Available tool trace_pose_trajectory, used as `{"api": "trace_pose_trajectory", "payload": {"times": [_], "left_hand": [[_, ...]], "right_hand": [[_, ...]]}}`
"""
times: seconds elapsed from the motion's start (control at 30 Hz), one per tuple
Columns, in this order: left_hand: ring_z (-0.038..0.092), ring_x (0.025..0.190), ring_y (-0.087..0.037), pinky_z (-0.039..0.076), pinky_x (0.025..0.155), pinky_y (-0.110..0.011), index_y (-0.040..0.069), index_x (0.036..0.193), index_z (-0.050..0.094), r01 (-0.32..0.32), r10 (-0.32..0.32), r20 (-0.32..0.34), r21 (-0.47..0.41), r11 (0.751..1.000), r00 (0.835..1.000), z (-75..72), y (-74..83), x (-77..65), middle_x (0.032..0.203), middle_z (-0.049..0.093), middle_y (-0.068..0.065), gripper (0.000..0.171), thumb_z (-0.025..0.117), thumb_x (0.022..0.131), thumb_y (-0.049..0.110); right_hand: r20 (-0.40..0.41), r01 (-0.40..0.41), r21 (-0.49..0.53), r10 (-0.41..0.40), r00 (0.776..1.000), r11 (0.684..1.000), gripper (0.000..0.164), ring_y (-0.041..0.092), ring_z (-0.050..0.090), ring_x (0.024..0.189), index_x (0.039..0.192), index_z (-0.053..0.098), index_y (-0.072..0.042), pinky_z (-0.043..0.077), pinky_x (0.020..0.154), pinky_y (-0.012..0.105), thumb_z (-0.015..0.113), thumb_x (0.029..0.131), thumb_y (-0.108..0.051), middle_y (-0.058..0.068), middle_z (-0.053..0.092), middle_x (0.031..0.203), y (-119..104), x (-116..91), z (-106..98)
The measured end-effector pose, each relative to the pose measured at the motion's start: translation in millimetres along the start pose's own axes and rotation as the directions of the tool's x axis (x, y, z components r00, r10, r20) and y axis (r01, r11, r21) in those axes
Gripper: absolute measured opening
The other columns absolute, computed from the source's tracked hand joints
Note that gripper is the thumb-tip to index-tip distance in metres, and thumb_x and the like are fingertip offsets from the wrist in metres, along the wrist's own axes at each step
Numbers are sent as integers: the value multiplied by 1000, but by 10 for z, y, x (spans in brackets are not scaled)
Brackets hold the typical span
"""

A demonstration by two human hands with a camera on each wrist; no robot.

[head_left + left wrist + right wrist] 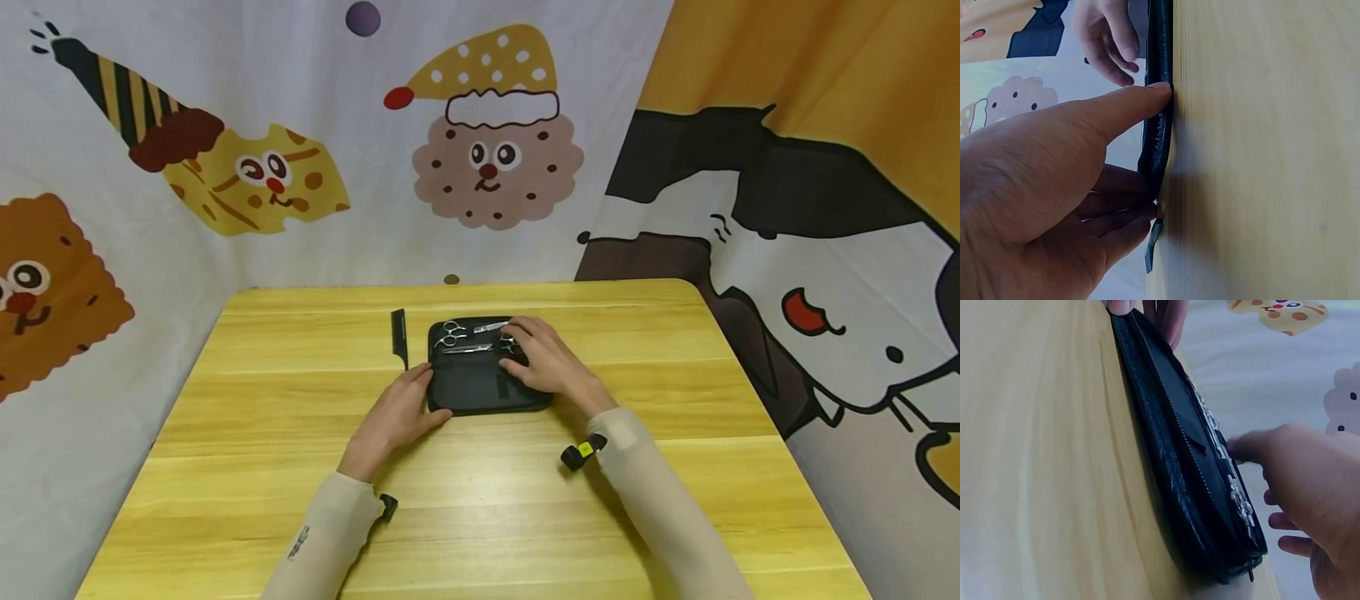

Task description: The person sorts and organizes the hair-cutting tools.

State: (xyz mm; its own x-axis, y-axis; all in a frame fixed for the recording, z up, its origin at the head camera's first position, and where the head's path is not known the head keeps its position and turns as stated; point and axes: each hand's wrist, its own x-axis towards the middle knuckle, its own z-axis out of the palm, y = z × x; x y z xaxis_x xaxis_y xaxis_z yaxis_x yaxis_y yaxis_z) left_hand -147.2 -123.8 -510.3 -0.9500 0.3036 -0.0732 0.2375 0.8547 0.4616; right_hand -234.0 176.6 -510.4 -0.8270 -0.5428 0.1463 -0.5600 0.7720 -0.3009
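A black zip case [468,392] lies unfolded on the table. Two pairs of silver scissors sit in its far half: one [452,333] has its handles to the left, the other [467,349] has its handles to the right. My left hand [393,408] holds the case's near left corner, thumb along the front edge and fingers at the left side. Over the case's right part is my right hand [546,357], thumb and fingers apart around the right-hand scissor handles. In the right wrist view the right thumb [1254,447] overlaps the scissors row.
A black comb [400,333] lies left of the case, its thin tail toward my left fingers. The wooden table [480,517] extends around the case. Behind and beside it hang printed cartoon curtains [300,250].
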Motion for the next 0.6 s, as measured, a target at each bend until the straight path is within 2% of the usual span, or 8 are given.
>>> {"api": "trace_pose_trajectory", "payload": {"times": [0.13, 0.3, 0.43, 0.6], "left_hand": [[52, 160, -46, 47, 133, -56, -12, 162, 51, 2, -2, 4, -2, 1000, 1000, -3, 2, 3, 174, 49, -28, 91, 90, 99, 41], [52, 161, -46, 46, 134, -55, -12, 163, 50, -1, 1, 4, -4, 1000, 1000, -8, 6, 3, 175, 48, -28, 92, 89, 99, 42], [51, 161, -46, 46, 134, -55, -12, 163, 50, 0, 0, 7, -1, 1000, 1000, -4, 5, 1, 175, 48, -28, 92, 89, 99, 42], [52, 161, -46, 46, 134, -56, -12, 162, 51, -1, 1, 5, 3, 1000, 1000, -6, 2, -2, 174, 49, -28, 92, 89, 99, 42]], "right_hand": [[29, -50, 32, 50, 998, 998, 81, 46, 41, 166, 170, 50, -8, 35, 138, 67, 76, 107, -52, 22, 44, 178, -9, -118, -49], [48, -67, 54, 64, 997, 996, 94, 48, 34, 170, 175, 42, -12, 32, 138, 71, 78, 102, -60, 22, 34, 183, 10, -293, -103], [58, -68, 53, 65, 996, 996, 98, 49, 30, 172, 177, 39, -15, 29, 139, 73, 79, 100, -63, 23, 28, 186, 45, -445, -130], [66, -63, 47, 60, 996, 997, 99, 48, 29, 172, 176, 40, -15, 28, 139, 72, 80, 99, -63, 22, 27, 186, 97, -592, -136]]}}
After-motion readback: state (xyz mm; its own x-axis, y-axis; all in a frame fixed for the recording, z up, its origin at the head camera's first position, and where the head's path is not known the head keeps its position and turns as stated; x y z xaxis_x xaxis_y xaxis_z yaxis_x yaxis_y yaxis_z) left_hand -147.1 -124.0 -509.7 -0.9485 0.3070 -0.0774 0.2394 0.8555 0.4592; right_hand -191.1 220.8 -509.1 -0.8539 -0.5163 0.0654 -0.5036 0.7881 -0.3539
